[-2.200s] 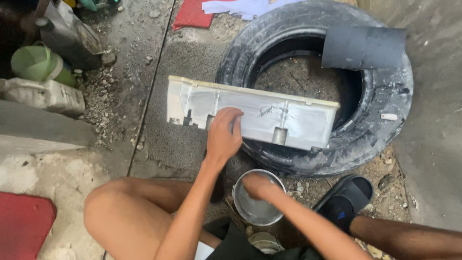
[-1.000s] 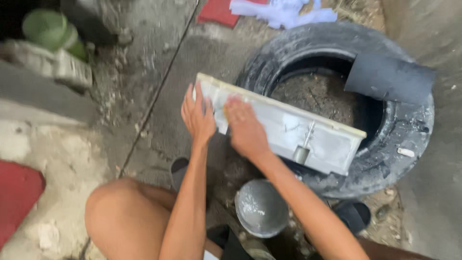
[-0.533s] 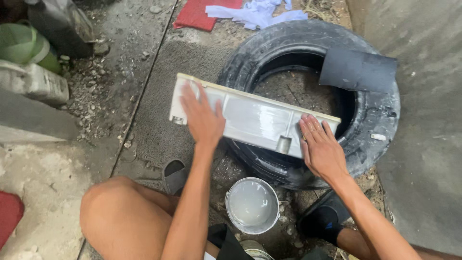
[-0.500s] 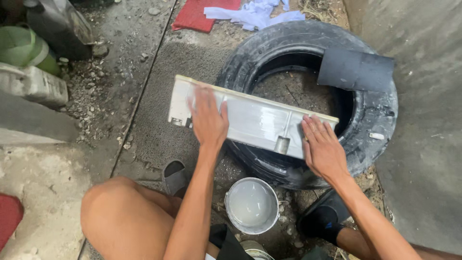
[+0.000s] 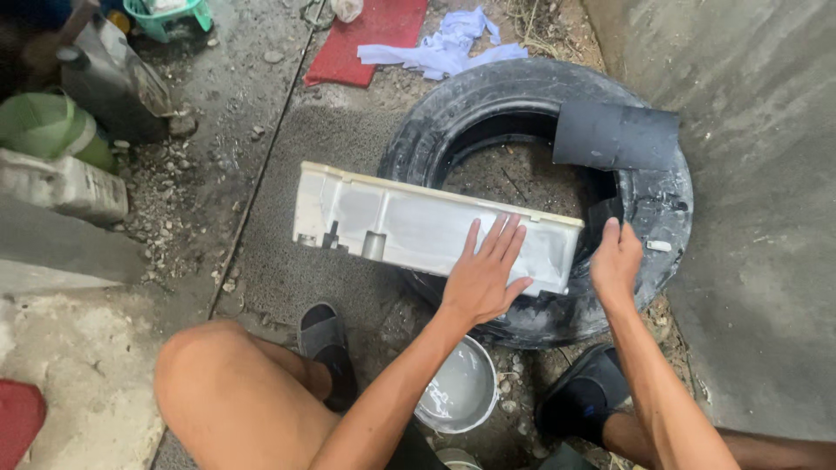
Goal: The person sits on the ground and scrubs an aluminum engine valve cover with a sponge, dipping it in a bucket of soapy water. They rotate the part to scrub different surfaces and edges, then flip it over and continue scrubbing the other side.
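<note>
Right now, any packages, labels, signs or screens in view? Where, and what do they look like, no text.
No signs or screens; three containers at the left edge.
Dark grey plastic jug: upper left, tall, capped, leaning.
Pale green round plastic container: left edge, beside the jug.
Dirty white rectangular plastic canister: left edge, lying on its side below the green one; any label is illegible.
</note>
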Action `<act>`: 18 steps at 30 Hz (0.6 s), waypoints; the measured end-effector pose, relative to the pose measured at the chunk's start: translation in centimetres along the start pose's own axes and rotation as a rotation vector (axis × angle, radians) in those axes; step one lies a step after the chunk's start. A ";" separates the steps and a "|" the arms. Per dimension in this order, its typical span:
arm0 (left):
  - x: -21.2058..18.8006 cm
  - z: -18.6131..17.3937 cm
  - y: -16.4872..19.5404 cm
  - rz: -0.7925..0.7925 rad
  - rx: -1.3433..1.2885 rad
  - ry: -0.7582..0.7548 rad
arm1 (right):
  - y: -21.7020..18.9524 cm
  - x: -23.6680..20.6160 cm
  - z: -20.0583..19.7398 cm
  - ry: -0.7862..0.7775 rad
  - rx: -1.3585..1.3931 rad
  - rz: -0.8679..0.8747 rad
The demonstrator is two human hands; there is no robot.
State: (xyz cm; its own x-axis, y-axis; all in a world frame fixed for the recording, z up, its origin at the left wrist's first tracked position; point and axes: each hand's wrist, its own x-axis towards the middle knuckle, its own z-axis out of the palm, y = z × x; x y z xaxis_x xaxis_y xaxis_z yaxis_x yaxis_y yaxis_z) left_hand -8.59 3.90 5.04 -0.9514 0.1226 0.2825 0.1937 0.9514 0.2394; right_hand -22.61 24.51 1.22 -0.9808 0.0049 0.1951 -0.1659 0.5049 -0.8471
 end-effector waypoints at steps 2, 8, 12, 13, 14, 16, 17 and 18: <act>-0.6 -0.2 -0.9 0.040 -0.023 0.003 | 1.4 0.4 1.0 0.023 0.009 -0.023; -2.6 -1.8 -7.5 0.123 0.036 -0.084 | 2.2 0.3 3.8 0.010 0.247 0.064; -5.3 -4.3 -13.7 -0.168 0.165 0.007 | 1.4 0.0 5.4 -0.003 0.222 0.110; -6.2 -5.0 -15.2 -0.297 0.203 -0.014 | 1.2 0.0 5.7 -0.002 0.281 0.170; -7.1 -5.6 -16.7 -0.427 0.238 -0.035 | 1.0 0.0 5.9 -0.003 0.338 0.232; -8.5 -6.3 -18.7 -0.569 0.289 0.133 | 1.0 0.2 6.2 -0.068 0.569 0.485; -9.0 -6.4 -19.4 -0.630 0.247 0.240 | 1.0 0.2 6.3 -0.096 0.684 0.610; -9.5 -6.5 -19.9 -0.689 0.203 0.349 | 1.0 0.2 6.4 -0.101 0.703 0.657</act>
State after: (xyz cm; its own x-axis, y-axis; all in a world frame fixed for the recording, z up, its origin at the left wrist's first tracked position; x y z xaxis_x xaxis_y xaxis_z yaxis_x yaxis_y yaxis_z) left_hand -1.88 -18.06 3.67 -0.7045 -0.5754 0.4154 -0.4900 0.8178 0.3017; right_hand -23.64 19.55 -2.77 -0.8988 0.0115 -0.4382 0.4269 -0.2042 -0.8809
